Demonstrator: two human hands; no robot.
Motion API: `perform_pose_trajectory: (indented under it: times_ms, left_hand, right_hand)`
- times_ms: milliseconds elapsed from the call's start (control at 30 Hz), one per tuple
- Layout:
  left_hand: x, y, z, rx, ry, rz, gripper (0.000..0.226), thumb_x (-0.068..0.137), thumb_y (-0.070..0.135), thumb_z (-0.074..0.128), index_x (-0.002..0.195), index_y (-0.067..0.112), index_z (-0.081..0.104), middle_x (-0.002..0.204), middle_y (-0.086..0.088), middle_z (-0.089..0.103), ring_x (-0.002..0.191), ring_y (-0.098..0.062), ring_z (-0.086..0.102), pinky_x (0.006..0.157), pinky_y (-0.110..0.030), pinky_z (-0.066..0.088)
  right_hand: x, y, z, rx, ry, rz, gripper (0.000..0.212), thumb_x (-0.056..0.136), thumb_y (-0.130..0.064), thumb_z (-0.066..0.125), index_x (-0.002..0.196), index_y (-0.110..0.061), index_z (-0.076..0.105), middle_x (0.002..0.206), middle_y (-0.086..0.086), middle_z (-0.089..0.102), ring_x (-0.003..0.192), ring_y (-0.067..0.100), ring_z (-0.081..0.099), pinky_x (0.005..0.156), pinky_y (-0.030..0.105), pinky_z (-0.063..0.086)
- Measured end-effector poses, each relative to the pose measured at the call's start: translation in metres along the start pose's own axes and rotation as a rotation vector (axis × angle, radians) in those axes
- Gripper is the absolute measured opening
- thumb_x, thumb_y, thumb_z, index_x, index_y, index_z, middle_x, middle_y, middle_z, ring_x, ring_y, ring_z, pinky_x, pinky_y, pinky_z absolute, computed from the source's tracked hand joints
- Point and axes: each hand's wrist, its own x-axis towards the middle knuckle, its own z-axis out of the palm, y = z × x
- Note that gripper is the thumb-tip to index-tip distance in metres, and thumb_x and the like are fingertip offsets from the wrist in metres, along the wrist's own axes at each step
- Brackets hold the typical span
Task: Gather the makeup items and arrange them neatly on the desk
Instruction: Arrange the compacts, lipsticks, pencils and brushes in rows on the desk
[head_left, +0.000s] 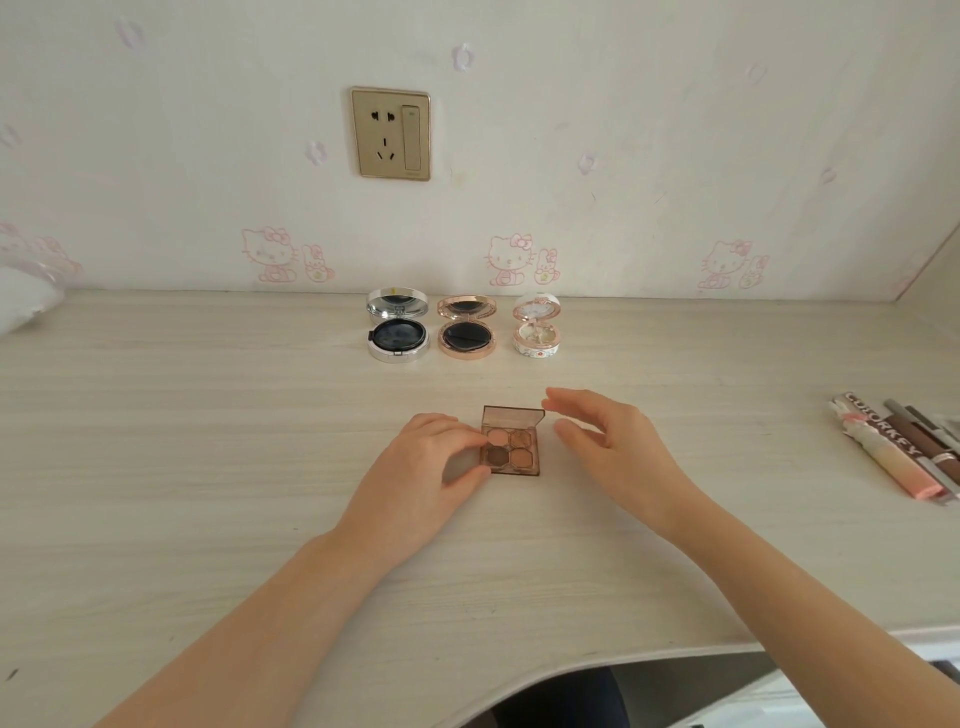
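From the head camera, the palette (511, 441) lies open in the middle of the frame on the desk (208, 415), its brown lid standing up at the far edge and four pans showing.

My left hand (431, 467) grips the palette's left side, with the fingers curled over the near pans and the thumb at the lower left corner.

My right hand (608, 441) sits just right of the palette with loose, spread fingers and holds nothing. Its index fingertip is at the lid's upper right corner, though I cannot tell if it touches.

Above the palette, near the wall, three open compacts stand in a row: a silver compact (398, 330), a rose-gold compact (466, 330) and a white compact (536, 330).

At the right edge of the frame lie some tubes (893, 447), bunched together.

A socket (390, 133) is on the wall in the upper middle of the frame. A white bag (26, 301) pokes in at the left edge.
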Motion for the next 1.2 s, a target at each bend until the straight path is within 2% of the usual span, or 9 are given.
perform_pose_trajectory:
  times_ms: [100,200,300,500,600,667,767,900,1200]
  left_hand:
    - [-0.001,0.000,0.000,0.000,-0.005,-0.008,0.030,0.085,0.026,0.070,0.114,0.022,0.069,0.111,0.012,0.067,0.113,-0.004,0.047,0.094,0.002,0.020]
    - [0.000,0.000,0.001,-0.001,-0.005,-0.025,0.031,0.085,0.026,0.069,0.116,0.024,0.068,0.114,0.012,0.067,0.118,-0.005,0.047,0.097,0.000,0.022]
    - [-0.001,0.002,0.001,-0.013,-0.019,-0.063,0.033,0.087,0.026,0.067,0.120,0.031,0.065,0.121,0.017,0.064,0.128,-0.001,0.043,0.105,-0.013,0.028]
    - [0.005,0.004,-0.005,0.018,-0.026,-0.134,0.033,0.088,0.025,0.066,0.120,0.033,0.065,0.138,0.003,0.055,0.132,-0.005,0.043,0.102,-0.011,0.024]
    - [0.008,-0.001,-0.014,0.037,-0.021,-0.184,0.036,0.086,0.027,0.068,0.122,0.029,0.064,0.138,0.001,0.055,0.127,-0.012,0.050,0.105,-0.020,0.031]
    - [0.008,-0.009,-0.022,0.021,-0.018,-0.198,0.034,0.085,0.023,0.069,0.119,0.026,0.066,0.127,0.004,0.062,0.119,-0.014,0.056,0.102,-0.023,0.037]
    - [0.008,-0.026,-0.033,-0.014,0.008,-0.232,0.030,0.084,0.019,0.071,0.113,0.027,0.070,0.110,0.011,0.070,0.105,-0.010,0.062,0.090,-0.016,0.041]
    - [0.007,-0.048,-0.044,0.018,0.054,-0.299,0.027,0.084,0.018,0.072,0.110,0.025,0.071,0.110,0.006,0.071,0.105,-0.013,0.062,0.080,-0.009,0.034]
    - [0.016,-0.075,-0.052,0.016,0.104,-0.321,0.024,0.083,0.013,0.072,0.107,0.019,0.072,0.111,0.001,0.071,0.112,-0.015,0.061,0.082,-0.006,0.031]
  right_hand:
    - [-0.013,0.005,0.003,-0.174,0.044,0.013,0.034,0.095,-0.019,0.053,0.130,-0.021,0.056,0.125,-0.012,0.060,0.122,0.007,0.051,0.100,0.012,0.032]
    - [-0.024,0.010,0.015,-0.402,-0.008,-0.103,0.039,0.096,-0.026,0.052,0.134,-0.016,0.052,0.141,-0.005,0.048,0.141,0.010,0.027,0.107,0.009,0.013]
    - [-0.029,0.013,0.025,-0.451,-0.031,-0.183,0.046,0.096,-0.031,0.051,0.140,-0.017,0.044,0.148,-0.008,0.038,0.145,0.011,0.011,0.110,0.010,0.002]
    - [-0.018,-0.002,0.031,-0.431,-0.024,-0.367,0.035,0.092,-0.005,0.056,0.127,-0.009,0.058,0.132,0.002,0.056,0.126,0.004,0.021,0.104,-0.002,-0.007]
    - [-0.001,-0.003,0.040,-0.409,-0.016,-0.353,0.037,0.094,-0.006,0.051,0.128,-0.015,0.058,0.133,-0.004,0.055,0.129,0.008,0.033,0.107,0.002,-0.002]
    - [0.010,-0.008,0.048,-0.403,-0.020,-0.339,0.036,0.092,-0.006,0.052,0.126,-0.015,0.060,0.130,-0.002,0.057,0.128,0.017,0.042,0.110,0.008,0.007]
    - [0.023,-0.017,0.061,-0.389,-0.030,-0.333,0.033,0.091,-0.005,0.053,0.121,-0.013,0.064,0.125,0.001,0.060,0.120,0.020,0.048,0.100,0.007,0.018]
    - [0.041,-0.029,0.083,-0.383,-0.051,-0.339,0.029,0.090,-0.008,0.053,0.116,-0.012,0.066,0.121,0.003,0.061,0.117,0.021,0.048,0.095,0.007,0.019]
    - [0.068,-0.039,0.107,-0.414,-0.064,-0.280,0.029,0.092,-0.016,0.051,0.117,-0.012,0.064,0.124,0.004,0.058,0.121,0.022,0.044,0.102,0.020,0.027]
